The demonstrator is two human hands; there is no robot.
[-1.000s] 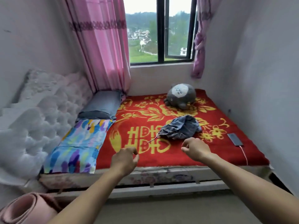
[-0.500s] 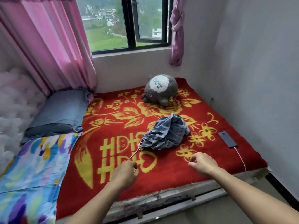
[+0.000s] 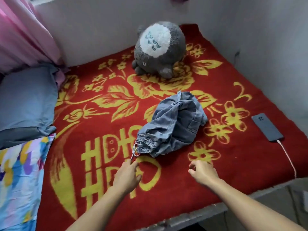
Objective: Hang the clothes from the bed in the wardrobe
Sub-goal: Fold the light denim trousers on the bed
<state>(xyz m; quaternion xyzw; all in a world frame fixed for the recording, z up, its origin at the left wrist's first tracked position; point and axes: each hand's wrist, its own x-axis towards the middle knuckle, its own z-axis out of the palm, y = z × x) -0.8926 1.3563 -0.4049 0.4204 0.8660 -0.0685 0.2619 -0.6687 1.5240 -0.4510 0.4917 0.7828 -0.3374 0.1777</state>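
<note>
Both hands have closed in on the crumpled denim shorts (image 3: 173,127) lying mid-blanket (image 3: 100,172), the left hand (image 3: 127,174) reaching the drawstring (image 3: 134,152), though I cannot tell if it pinches, and the right hand (image 3: 203,172) loosely curled and empty, so pickup seems imminent.

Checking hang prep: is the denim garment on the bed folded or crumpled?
Crumpled: the denim garment lies bunched in a heap on the red blanket, drawstring trailing out.
</note>
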